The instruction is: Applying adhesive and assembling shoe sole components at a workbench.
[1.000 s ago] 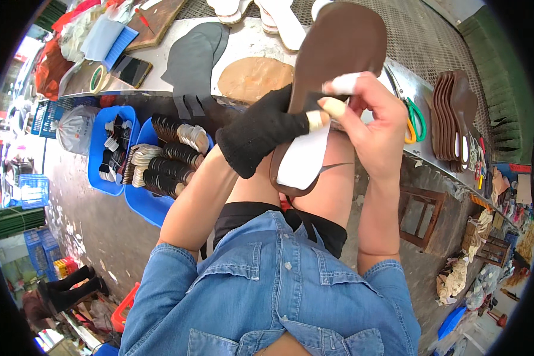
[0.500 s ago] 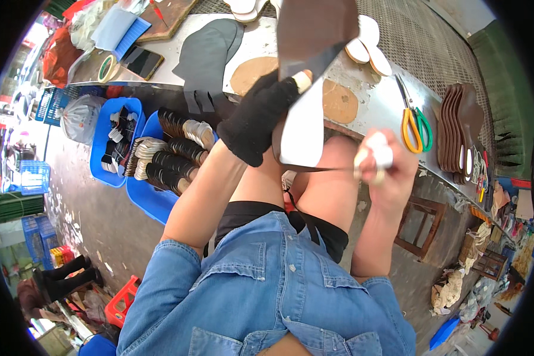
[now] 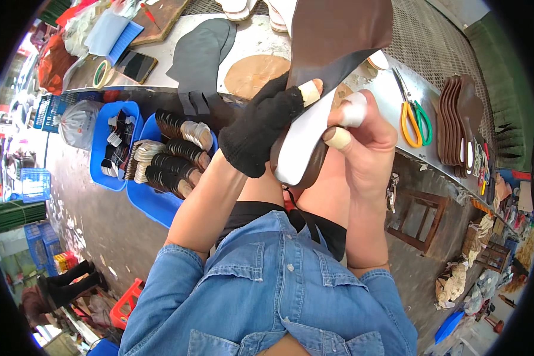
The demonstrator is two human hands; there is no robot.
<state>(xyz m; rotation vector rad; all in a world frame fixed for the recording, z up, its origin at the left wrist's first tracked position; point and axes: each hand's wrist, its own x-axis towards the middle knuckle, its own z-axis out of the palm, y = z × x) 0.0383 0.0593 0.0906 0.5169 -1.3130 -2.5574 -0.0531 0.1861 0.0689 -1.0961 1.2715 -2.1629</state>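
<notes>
My left hand (image 3: 264,121), in a black fingerless glove with tape on the thumb, is closed round a large brown leather insole (image 3: 338,38). Its thumb presses on the folded dark inner side. A smooth white insole-shaped layer (image 3: 305,145) shows along the lower half, with brown edging beneath it. At the right edge of this piece my right hand (image 3: 365,139) is closed, with white wrapping on the index finger and tape on the thumb. It pinches the brown edge near the white layer; the exact spot between the fingertips is partly hidden.
Grey cut pieces (image 3: 203,53), a tan oval (image 3: 255,74), a phone (image 3: 136,65) and a tape roll (image 3: 104,74) lie on the bench. To the right are scissors (image 3: 412,115) and stacked brown insoles (image 3: 457,124). Blue bins (image 3: 154,204) with shoe parts stand left, below the bench.
My right hand has come in from the right, where it held a taut dark strip, to the insole's edge. The insole has tilted and shifted slightly right in my left hand.
</notes>
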